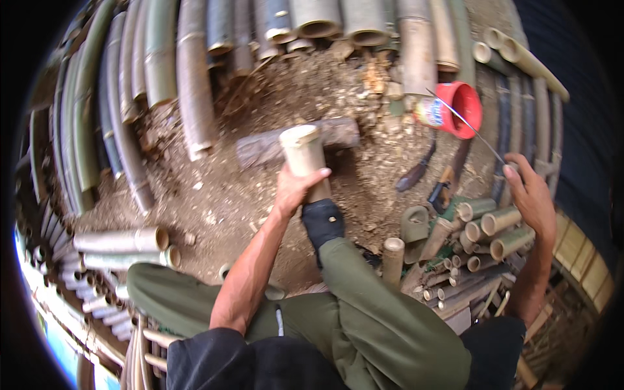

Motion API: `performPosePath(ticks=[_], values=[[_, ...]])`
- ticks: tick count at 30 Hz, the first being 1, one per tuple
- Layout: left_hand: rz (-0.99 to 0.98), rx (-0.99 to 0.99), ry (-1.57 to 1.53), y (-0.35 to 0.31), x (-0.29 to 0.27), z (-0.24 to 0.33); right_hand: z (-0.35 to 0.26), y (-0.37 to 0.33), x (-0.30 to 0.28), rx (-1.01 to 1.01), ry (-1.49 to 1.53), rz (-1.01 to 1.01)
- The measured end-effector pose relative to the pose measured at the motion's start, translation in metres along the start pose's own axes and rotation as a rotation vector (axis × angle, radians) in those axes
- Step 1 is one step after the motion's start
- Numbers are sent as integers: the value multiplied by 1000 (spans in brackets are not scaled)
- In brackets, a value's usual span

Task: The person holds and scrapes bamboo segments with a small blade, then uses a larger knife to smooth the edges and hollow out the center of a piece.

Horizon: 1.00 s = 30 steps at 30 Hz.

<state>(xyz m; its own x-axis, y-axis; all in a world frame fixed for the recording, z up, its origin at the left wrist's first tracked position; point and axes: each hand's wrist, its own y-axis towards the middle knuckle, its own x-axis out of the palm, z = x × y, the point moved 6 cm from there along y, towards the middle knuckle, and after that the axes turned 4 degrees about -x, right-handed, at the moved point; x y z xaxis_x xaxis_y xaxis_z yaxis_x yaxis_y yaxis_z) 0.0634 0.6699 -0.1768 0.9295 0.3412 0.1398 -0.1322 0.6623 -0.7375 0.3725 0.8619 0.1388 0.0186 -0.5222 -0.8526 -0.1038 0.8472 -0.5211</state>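
My left hand (299, 187) is wrapped round a short, pale bamboo section (304, 155), its cut end facing up. The section leans over a rough log (263, 148) on the ground, close to my foot in a dark sock (323, 221). Out to the right, my right hand (530, 192) is raised and closed on a long, thin metal blade (478, 134). That blade shows nearly edge-on and points up and left across a red bucket (466, 107) lying on its side. Its handle is hidden by my fingers.
Bamboo poles (195, 78) line the far side and the left. Cut bamboo pieces (500, 221) are piled at the right; two more (123, 239) lie left. A dark curved tool (416, 170) and a tool with a wooden handle (444, 185) rest on the chip-strewn soil.
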Motion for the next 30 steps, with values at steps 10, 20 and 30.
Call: performPosePath(ticks=[10, 20, 30], values=[[-10, 52, -150, 2, 11, -12, 51, 68, 70, 88, -293, -43], [-19, 20, -184, -1, 1, -9, 11, -68, 100, 34, 395, 388], [-88, -31, -159, 4, 4, -14, -67, -54, 293, 92, 889, 173]])
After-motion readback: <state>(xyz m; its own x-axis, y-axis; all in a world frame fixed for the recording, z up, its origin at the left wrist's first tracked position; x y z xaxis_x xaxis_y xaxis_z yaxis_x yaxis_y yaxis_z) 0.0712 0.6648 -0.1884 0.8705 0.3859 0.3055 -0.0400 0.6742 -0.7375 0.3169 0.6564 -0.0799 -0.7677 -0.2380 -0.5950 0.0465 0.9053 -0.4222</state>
